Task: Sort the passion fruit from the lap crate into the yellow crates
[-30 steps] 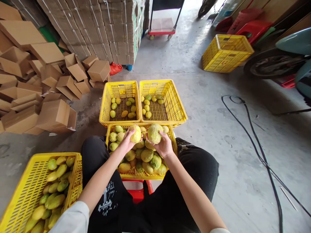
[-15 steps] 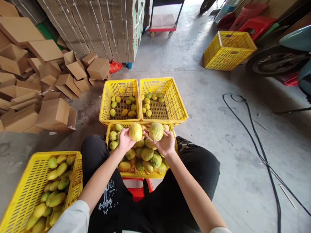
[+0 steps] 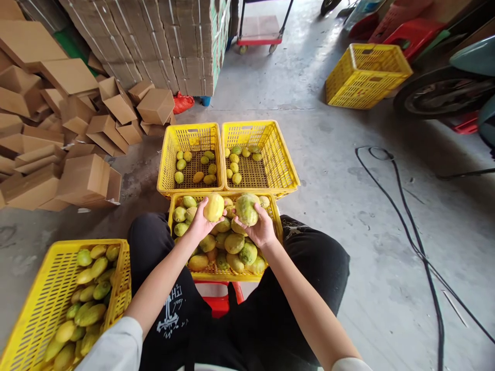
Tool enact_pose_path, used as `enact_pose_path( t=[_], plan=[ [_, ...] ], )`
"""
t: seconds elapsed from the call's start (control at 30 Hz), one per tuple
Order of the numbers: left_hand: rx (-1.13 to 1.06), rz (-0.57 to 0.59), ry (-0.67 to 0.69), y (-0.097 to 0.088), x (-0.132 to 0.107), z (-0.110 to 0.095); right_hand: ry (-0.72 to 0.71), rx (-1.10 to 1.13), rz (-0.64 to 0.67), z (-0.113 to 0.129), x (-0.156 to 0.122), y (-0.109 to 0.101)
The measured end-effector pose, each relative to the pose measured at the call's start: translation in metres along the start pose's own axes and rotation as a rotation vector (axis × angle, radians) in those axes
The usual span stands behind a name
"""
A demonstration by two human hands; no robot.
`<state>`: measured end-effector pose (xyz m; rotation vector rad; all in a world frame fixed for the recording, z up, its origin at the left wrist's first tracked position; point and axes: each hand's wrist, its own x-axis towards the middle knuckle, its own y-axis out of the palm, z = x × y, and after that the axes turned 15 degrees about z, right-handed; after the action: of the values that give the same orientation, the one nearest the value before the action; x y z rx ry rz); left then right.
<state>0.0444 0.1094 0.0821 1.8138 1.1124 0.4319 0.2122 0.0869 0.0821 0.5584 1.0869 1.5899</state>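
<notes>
My left hand (image 3: 200, 224) is wrapped round a smooth yellow fruit (image 3: 214, 207), rounded and about fist-sized. In my right hand (image 3: 263, 226) is a rounder green-yellow fruit (image 3: 246, 209) with mottled, faintly striped skin. Both are held side by side, a little apart, above a yellow crate (image 3: 275, 216) between my knees. Several more oval green and yellow fruits (image 3: 234, 243) fill that crate; their exact kind I cannot make out. Just beyond it stand two more crates, a left one (image 3: 164, 170) and a right one (image 3: 284, 159), each with several fruits on the bottom.
Left of my leg is another yellow crate (image 3: 34, 293) with longer fruits. Cardboard boxes (image 3: 83, 178) lie heaped at the left. A yellow crate (image 3: 367, 77), a motorbike (image 3: 444, 95) and a black cable (image 3: 413, 232) are to the right. A cart (image 3: 260, 31) stands at the back.
The right fruit has turned, showing a greener side, and my right fingers have closed further round it. The left fruit has turned slightly, with my thumb now along its side.
</notes>
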Motion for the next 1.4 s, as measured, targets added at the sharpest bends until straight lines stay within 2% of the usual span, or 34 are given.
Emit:
enact_pose_path(
  t=[0.2, 0.43, 0.63, 0.83, 1.1, 1.3, 1.4],
  plan=[
    [-0.015, -0.025, -0.017, 0.003, -0.001, 0.002, 0.023, 0.011, 0.018, 0.002, -0.001, 0.001],
    [-0.107, 0.018, 0.053, 0.012, -0.005, -0.001, -0.008, 0.063, 0.089, 0.002, 0.000, -0.002],
    [-0.041, 0.023, 0.128, 0.004, -0.005, 0.003, -0.095, 0.050, -0.015, 0.002, -0.002, 0.001],
    [0.009, -0.103, 0.079, -0.001, -0.002, 0.002, -0.119, 0.032, -0.080, 0.004, 0.000, 0.000],
    [-0.002, -0.059, 0.006, -0.001, 0.000, 0.006, -0.043, 0.035, -0.014, 0.001, 0.000, 0.003],
    [-0.137, -0.107, 0.038, 0.001, 0.000, 0.003, -0.045, 0.057, 0.000, -0.001, 0.004, 0.000],
    [-0.183, -0.103, 0.036, 0.001, 0.000, 0.002, -0.032, 0.095, -0.033, -0.004, 0.009, -0.005]
  ],
)
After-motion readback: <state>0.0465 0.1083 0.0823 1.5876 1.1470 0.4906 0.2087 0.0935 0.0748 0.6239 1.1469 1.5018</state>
